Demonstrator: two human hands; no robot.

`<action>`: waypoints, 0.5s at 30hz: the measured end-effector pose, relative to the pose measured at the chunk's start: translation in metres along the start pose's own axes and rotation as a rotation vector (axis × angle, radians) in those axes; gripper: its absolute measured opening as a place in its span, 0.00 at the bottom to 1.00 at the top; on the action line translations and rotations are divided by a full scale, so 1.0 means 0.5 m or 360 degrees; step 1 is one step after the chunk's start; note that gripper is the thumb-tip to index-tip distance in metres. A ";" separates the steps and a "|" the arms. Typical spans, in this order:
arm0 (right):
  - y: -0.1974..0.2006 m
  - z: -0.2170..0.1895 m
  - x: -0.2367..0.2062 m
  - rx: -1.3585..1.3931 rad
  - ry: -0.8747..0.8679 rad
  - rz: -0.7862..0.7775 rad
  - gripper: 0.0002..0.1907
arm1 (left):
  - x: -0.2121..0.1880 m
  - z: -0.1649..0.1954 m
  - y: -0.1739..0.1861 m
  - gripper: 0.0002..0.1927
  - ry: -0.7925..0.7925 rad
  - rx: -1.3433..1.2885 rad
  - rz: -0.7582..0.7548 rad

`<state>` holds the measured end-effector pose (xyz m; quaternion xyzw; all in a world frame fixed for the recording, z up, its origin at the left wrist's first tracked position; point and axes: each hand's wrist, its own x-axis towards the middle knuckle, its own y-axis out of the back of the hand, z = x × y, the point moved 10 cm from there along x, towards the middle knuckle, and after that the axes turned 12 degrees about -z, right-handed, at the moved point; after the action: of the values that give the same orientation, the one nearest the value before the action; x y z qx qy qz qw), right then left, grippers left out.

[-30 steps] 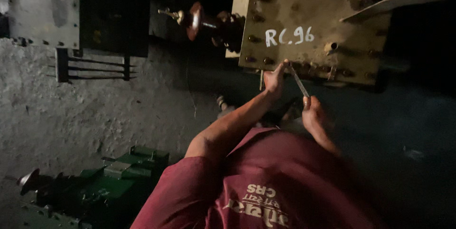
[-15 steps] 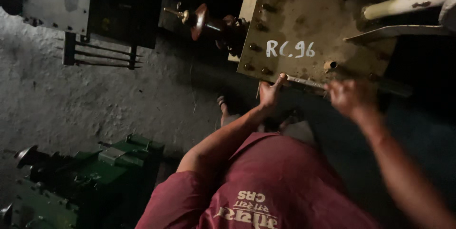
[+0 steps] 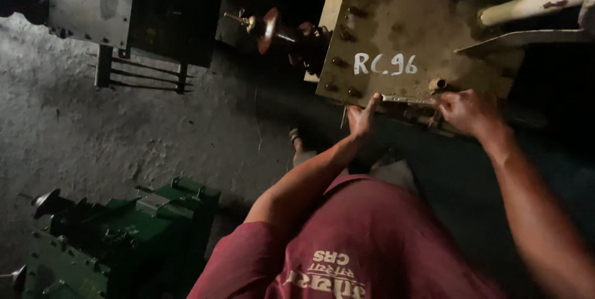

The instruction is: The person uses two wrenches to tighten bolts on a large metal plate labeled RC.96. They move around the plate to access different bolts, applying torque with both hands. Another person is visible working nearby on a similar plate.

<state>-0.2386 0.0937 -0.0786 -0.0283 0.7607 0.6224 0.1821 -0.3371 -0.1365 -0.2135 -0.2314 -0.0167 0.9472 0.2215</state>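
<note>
A slim, stiff metal wrench [image 3: 406, 99], likely light and best gripped at its ends, is being held along the six o'clock edge of a bolted steel cover plate [image 3: 396, 32], the left hand [image 3: 361, 117] pinching one end, the right hand [image 3: 466, 111] curled round the other.

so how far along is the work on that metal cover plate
Done: several bolts sit along the metal cover plate edge. In hand: left hand and right hand hold a spanner at its near edge. What remains is too dim to tell.
</note>
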 end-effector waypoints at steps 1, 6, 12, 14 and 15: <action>0.000 -0.001 0.002 -0.0099 -0.0016 -0.0008 0.18 | 0.001 -0.001 -0.004 0.42 0.0041 0.0083 -0.0034; -0.007 0.000 -0.006 -0.0179 -0.0199 -0.0074 0.23 | 0.002 0.008 0.008 0.42 0.0076 0.0249 0.0087; -0.023 -0.081 -0.119 -0.0213 -0.0343 0.0495 0.25 | -0.009 0.056 0.000 0.41 -0.0263 -0.0072 0.0170; -0.073 -0.112 -0.155 -0.0182 -0.0590 0.0515 0.27 | -0.011 0.053 -0.010 0.34 -0.0262 -0.0157 0.0117; -0.099 -0.129 -0.181 -0.0165 -0.0708 0.0513 0.28 | -0.015 0.041 -0.012 0.29 -0.0190 -0.0100 0.0075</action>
<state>-0.1563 0.0040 -0.0863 0.2211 0.6638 0.6724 0.2417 -0.3377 -0.1327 -0.1912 -0.1817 -0.0541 0.9632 0.1905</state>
